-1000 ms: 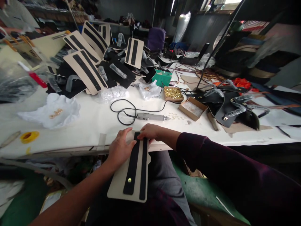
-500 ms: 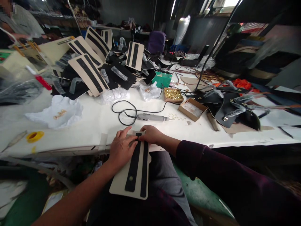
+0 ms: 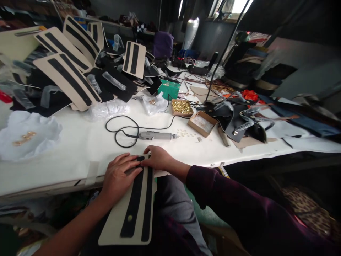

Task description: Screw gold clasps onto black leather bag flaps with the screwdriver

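Note:
A beige panel (image 3: pixel 140 209) with two dark strips and a small brass-coloured stud lies partly over the table edge and above my lap. My left hand (image 3: pixel 118 176) rests flat on its far left part, fingers stretched and thumb apart, the fingertips near the top of the left strip. At that far end my right hand (image 3: pixel 157 159) pinches the panel and strip between thumb and fingers. What lies right under the fingertips is hidden. Just beyond my hands lies a grey electric screwdriver (image 3: pixel 156 135) with a black cord, its tip by scattered small pieces (image 3: pixel 186 133).
Similar beige panels (image 3: pixel 68 83) and black pieces with plastic-wrapped handles pile up at the back left. A box of gold fittings (image 3: pixel 182 107) and an open cardboard box (image 3: pixel 203 123) stand ahead. Black bag parts (image 3: pixel 237 121) lie right. White wrapping (image 3: pixel 28 131) holds gold pieces at left.
The view has turned right, so the table items shift left in the picture. My hands stay at the far end of the panel, with little change in their grip.

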Tool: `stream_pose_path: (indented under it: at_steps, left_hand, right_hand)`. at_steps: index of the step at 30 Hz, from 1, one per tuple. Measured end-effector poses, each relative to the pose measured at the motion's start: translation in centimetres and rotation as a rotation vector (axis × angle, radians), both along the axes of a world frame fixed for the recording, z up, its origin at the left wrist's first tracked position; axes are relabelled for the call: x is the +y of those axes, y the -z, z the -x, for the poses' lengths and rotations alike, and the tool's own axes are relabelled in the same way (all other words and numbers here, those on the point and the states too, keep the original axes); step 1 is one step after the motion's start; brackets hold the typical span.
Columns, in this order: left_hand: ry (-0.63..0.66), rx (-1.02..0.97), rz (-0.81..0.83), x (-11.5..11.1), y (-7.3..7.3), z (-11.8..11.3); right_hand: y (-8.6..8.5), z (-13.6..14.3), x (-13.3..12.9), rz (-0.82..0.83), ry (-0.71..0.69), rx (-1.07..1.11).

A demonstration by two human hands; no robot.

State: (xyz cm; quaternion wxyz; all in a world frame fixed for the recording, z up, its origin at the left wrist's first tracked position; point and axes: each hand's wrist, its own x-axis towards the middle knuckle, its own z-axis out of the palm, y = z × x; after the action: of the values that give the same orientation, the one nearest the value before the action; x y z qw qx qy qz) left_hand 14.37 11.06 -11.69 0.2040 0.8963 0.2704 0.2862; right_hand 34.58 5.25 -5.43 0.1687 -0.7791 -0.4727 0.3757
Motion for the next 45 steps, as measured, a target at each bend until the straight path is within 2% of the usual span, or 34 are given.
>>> stream_pose_path:
  at_steps: [4,7,10,14,17,20,23,26,32,38,45]
  left_hand:
    - [0.020,-0.037,-0.024,0.2,0.7,0.1]
    - [0.022,-0.064,-0.039,0.3,1.0,0.1]
    - [0.018,-0.080,-0.057,0.3,1.1,0.1]
    - [0.023,-0.081,-0.068,0.3,1.2,0.1]
    - [0.029,-0.070,-0.071,0.3,1.1,0.0]
    - [0.031,-0.065,-0.070,0.4,1.1,0.0]
    - [0.027,-0.064,-0.066,0.4,1.1,0.0]
    - [0.019,-0.061,-0.056,0.2,0.9,0.0]
    - [-0.007,-0.046,-0.023,-0.1,0.4,-0.1]
    - [-0.013,-0.047,-0.027,-0.2,0.1,-0.1]
    - [-0.011,-0.027,-0.018,-0.2,0.1,0.0]
  right_hand:
    - [0.0,-1.6,-2.4,-0.241,0.058,-0.092]
    - [0.7,-5.2,-5.3,-0.446,0.204,-0.157]
    - [1.9,-10.6,-8.4,-0.454,0.396,-0.312]
    - [3.5,-17.0,-10.5,-0.442,0.533,-0.455]
    - [4.4,-19.5,-10.3,-0.431,0.545,-0.516]
    - [4.7,-20.5,-9.3,-0.397,0.514,-0.544]
    - [4.6,-20.8,-8.8,-0.354,0.488,-0.561]
    - [4.2,-20.3,-9.3,-0.312,0.456,-0.546]
    - [3.1,-16.4,-12.4,-0.266,0.325,-0.409]
    - [2.4,-12.1,-14.8,-0.303,0.201,-0.227]
    - [2.4,-11.0,-16.2,-0.360,0.109,-0.298]
